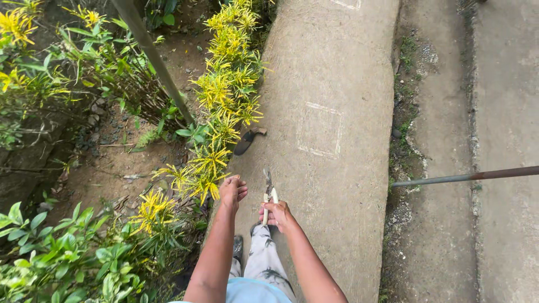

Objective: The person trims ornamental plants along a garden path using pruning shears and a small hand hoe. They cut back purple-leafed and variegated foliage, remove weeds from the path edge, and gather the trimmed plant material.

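I stand on a concrete path (pixel 331 84) beside a row of yellow-green leafy plants (pixel 224 101). My right hand (pixel 276 215) grips the pale handles of pruning shears (pixel 268 189), whose blades point away from me over the path. My left hand (pixel 232 189) hangs just left of the shears with fingers curled and nothing in it, close to the lowest yellow leaves (pixel 196 177). My grey trousers and a dark shoe (pixel 238 247) show below my arms.
A dark curved tool with a wooden handle (pixel 250 139) lies on the path edge by the plants. A slanted pole (pixel 154 59) crosses the bare soil bed. A thin metal bar (pixel 466 177) juts in from the right above a weedy gutter (pixel 407 112). Green shrubs (pixel 56 258) fill the lower left.
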